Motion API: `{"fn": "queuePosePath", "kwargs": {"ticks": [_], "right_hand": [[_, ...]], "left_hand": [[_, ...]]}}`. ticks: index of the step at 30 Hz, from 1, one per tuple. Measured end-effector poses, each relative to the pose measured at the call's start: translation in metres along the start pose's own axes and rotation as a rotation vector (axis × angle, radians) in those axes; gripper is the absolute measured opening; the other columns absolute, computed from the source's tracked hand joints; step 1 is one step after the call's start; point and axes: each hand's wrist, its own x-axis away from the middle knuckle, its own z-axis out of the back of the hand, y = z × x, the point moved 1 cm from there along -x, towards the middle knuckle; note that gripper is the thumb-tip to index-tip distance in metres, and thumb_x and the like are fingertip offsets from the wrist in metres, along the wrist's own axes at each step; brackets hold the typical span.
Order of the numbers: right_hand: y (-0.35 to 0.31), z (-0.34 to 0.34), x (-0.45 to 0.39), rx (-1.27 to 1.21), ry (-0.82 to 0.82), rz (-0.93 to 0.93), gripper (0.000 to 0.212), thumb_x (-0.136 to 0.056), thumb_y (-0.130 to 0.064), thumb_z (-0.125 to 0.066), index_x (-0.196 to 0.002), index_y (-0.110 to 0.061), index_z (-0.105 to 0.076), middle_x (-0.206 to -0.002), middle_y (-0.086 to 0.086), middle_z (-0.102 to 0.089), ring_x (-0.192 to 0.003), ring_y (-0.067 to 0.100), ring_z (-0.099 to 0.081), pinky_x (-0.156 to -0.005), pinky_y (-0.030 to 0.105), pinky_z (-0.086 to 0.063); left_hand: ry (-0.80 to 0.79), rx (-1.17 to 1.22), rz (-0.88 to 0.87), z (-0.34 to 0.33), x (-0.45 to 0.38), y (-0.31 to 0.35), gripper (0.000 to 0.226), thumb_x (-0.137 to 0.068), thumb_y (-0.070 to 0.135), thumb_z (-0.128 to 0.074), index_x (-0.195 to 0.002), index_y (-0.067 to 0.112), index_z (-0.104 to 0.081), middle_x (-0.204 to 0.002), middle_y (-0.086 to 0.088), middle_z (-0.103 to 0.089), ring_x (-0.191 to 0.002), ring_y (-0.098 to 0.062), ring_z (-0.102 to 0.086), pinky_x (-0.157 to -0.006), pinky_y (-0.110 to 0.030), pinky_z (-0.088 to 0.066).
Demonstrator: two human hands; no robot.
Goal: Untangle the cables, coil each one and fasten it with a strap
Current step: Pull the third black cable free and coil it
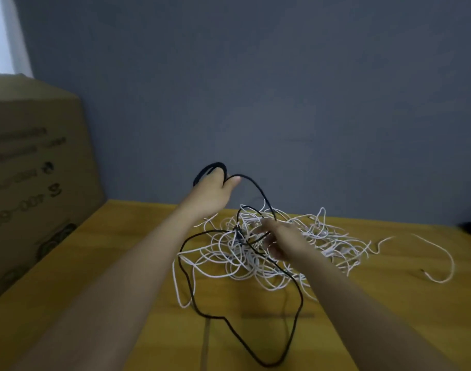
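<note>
1. A few loops of the black cable (296,279) are held aloft in the left hand (211,192), its fingers curled round them above the far edge of the yellow worktop (389,303).
2. From that hand the black cable is seen arching down into the tangle of white cables (258,253), then trailing in a wide loop toward the near edge.
3. The right hand (280,243) is lowered into the tangle; its grip is blurred and cannot be told.
4. A cardboard box (36,170) is stood at the left, against a grey wall (282,89).
</note>
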Motion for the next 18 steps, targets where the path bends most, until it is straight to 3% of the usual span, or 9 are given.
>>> {"fn": "queuePosePath", "kwargs": {"ticks": [3,5,7,8,10,12,14,16,18], "right_hand": [[0.004,-0.02,0.017,-0.206,-0.247,-0.174,0.033,-0.096,-0.036,-0.054,-0.086,-0.009,-0.07,-0.065,0.006,-0.065,-0.052,0.015,-0.059,-0.046,0.021,-0.048],[-0.013,-0.017,0.015,-0.071,-0.117,-0.081,0.028,-0.094,-0.03,-0.059,-0.092,-0.003,-0.067,-0.082,0.013,-0.07,-0.074,0.023,-0.068,-0.067,0.029,-0.058],[-0.057,0.004,0.006,0.177,0.242,0.242,0.027,-0.095,-0.021,-0.058,-0.092,0.004,-0.068,-0.089,0.018,-0.069,-0.079,0.024,-0.063,-0.075,0.033,-0.054],[-0.088,0.015,0.007,0.191,0.361,0.454,0.027,-0.096,-0.016,-0.055,-0.093,0.007,-0.069,-0.091,0.019,-0.069,-0.081,0.02,-0.059,-0.074,0.027,-0.051],[-0.152,0.027,0.02,0.162,0.4,0.785,0.023,-0.098,-0.011,-0.051,-0.099,0.002,-0.07,-0.112,0.011,-0.065,-0.101,0.011,-0.055,-0.079,0.006,-0.043],[-0.19,0.028,0.028,0.172,0.335,0.958,0.023,-0.099,-0.017,-0.049,-0.097,-0.012,-0.071,-0.123,-0.005,-0.054,-0.122,-0.002,-0.042,-0.089,-0.003,-0.032],[-0.196,0.027,0.026,0.27,0.288,0.938,0.024,-0.1,-0.02,-0.047,-0.1,-0.012,-0.07,-0.123,-0.003,-0.056,-0.122,0.005,-0.049,-0.088,0.0,-0.035],[-0.176,0.034,0.02,0.521,0.263,0.76,0.027,-0.101,-0.016,-0.046,-0.108,-0.004,-0.068,-0.11,0.01,-0.067,-0.083,0.012,-0.061,-0.065,0.007,-0.039],[-0.139,0.045,0.017,0.82,0.128,0.521,0.027,-0.101,-0.016,-0.044,-0.112,-0.002,-0.065,-0.092,0.013,-0.066,-0.073,0.019,-0.056,-0.061,0.02,-0.04]], "left_hand": [[-0.02,0.036,-0.016,0.007,0.008,0.015,0.041,-0.1,0.041,-0.04,-0.07,0.016,-0.03,-0.066,-0.001,-0.034,-0.056,-0.015,-0.034,-0.051,-0.032,-0.024],[0.0,0.036,0.002,0.018,0.012,0.017,0.041,-0.101,0.039,-0.039,-0.069,0.015,-0.03,-0.066,-0.002,-0.034,-0.057,-0.017,-0.034,-0.053,-0.034,-0.025],[0.05,0.025,0.016,0.033,0.016,0.018,0.041,-0.101,0.038,-0.038,-0.068,0.015,-0.03,-0.067,-0.002,-0.034,-0.06,-0.02,-0.035,-0.056,-0.036,-0.025],[0.07,0.021,0.015,0.04,0.016,0.019,0.041,-0.101,0.038,-0.037,-0.068,0.015,-0.03,-0.066,-0.003,-0.034,-0.06,-0.021,-0.035,-0.056,-0.036,-0.024],[0.071,0.022,-0.004,0.05,0.017,0.023,0.042,-0.101,0.041,-0.035,-0.069,0.014,-0.031,-0.066,-0.003,-0.035,-0.057,-0.019,-0.036,-0.052,-0.035,-0.025],[0.065,0.029,-0.017,0.051,0.016,0.029,0.043,-0.101,0.043,-0.033,-0.071,0.013,-0.034,-0.067,-0.004,-0.038,-0.057,-0.019,-0.039,-0.052,-0.033,-0.028],[0.068,0.048,-0.013,0.047,0.017,0.033,0.042,-0.102,0.043,-0.031,-0.072,0.013,-0.035,-0.068,-0.005,-0.04,-0.058,-0.018,-0.041,-0.053,-0.032,-0.03],[0.036,0.062,-0.011,0.038,0.02,0.028,0.042,-0.102,0.042,-0.031,-0.072,0.013,-0.036,-0.069,-0.004,-0.039,-0.058,-0.017,-0.04,-0.053,-0.031,-0.029],[-0.025,0.066,-0.004,0.028,0.026,0.017,0.042,-0.101,0.044,-0.031,-0.074,0.013,-0.037,-0.069,-0.004,-0.039,-0.058,-0.018,-0.04,-0.055,-0.031,-0.031]]}}
